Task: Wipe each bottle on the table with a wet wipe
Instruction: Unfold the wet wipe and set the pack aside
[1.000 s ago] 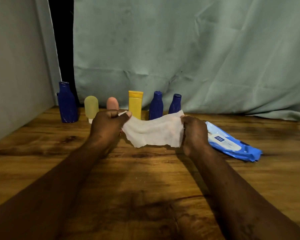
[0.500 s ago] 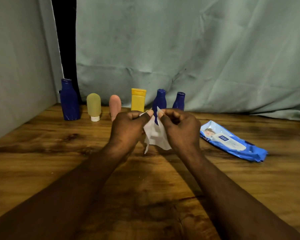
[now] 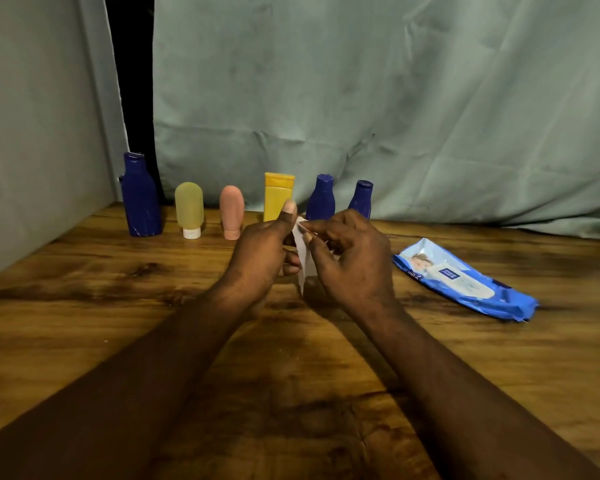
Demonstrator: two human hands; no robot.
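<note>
Several bottles stand in a row at the table's back: a large blue bottle (image 3: 140,197), a yellow-green tube (image 3: 189,209), a pink tube (image 3: 231,211), a yellow bottle (image 3: 278,194), a medium blue bottle (image 3: 321,199) and a small blue bottle (image 3: 361,197). In front of them, above the table, my left hand (image 3: 262,254) and my right hand (image 3: 354,258) meet and both pinch a folded white wet wipe (image 3: 303,258). Most of the wipe is hidden between my fingers.
A blue wet wipe pack (image 3: 465,280) lies flat on the wooden table (image 3: 84,306) to the right of my hands. A grey-green curtain (image 3: 395,116) hangs behind the bottles, and a grey wall (image 3: 32,133) closes the left side.
A second ago the wipe was stretched wide between my hands. My hands came together and folded it into a narrow strip.
</note>
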